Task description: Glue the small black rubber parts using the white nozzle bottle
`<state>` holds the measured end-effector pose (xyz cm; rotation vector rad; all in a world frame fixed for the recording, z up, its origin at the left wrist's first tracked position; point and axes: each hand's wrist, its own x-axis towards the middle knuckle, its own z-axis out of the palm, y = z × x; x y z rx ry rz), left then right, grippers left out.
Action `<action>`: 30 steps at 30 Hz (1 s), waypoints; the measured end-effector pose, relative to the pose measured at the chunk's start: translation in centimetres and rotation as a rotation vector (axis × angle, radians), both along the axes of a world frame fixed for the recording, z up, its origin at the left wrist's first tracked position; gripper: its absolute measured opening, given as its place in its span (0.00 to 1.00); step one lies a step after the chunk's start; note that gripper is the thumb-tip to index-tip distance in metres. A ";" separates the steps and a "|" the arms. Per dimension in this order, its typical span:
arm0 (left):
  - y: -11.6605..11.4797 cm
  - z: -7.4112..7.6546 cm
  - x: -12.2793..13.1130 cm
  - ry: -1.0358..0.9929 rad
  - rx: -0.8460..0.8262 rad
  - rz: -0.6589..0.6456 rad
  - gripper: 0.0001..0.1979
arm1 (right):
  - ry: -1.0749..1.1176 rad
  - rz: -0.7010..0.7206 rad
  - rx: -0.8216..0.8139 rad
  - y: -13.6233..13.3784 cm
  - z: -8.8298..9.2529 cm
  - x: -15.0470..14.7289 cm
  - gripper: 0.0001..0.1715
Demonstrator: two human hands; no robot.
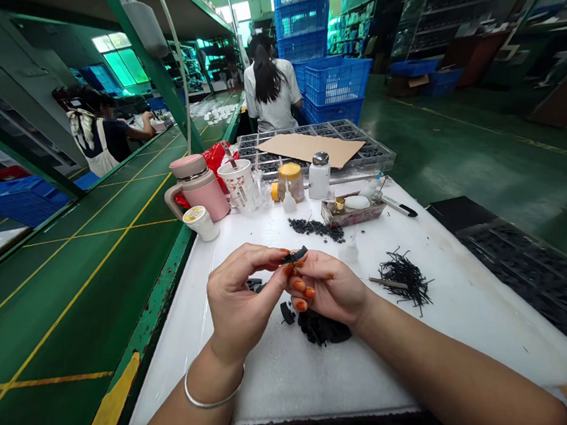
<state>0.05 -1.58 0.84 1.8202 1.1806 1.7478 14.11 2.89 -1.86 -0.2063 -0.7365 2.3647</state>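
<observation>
A small black curved part (295,255) is pinched between the fingertips of both my hands, above the white work surface. My left hand (244,292), with a silver bangle at the wrist, has thumb and forefinger closed on it. From the other side my right hand (329,286) grips the same part with curled fingers. Whether a second small piece is between the fingertips I cannot make out. Below the hands lies a pile of black parts (325,330), partly hidden by my right hand, with a loose black piece (287,313) beside it.
Thin black rods (406,279) lie in a heap at right, tiny black pieces (316,229) farther back. Behind stand a pink flask (203,189), a cup (241,185), a white bottle (319,176) and a small box (353,213). A green conveyor (84,274) runs at left; two people sit beyond.
</observation>
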 end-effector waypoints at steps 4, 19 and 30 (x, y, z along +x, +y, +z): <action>0.2 0.1 -0.1 -0.090 -0.034 -0.014 0.12 | -0.048 -0.041 0.043 0.0 0.0 0.0 0.06; 0.9 0.3 -0.6 -0.493 -0.336 -0.106 0.07 | -0.366 -0.590 0.533 -2.0 1.5 -0.3 0.05; 0.8 0.0 -0.4 -0.366 -0.285 -0.043 0.08 | -0.409 -0.609 0.558 -2.0 1.4 -0.3 0.06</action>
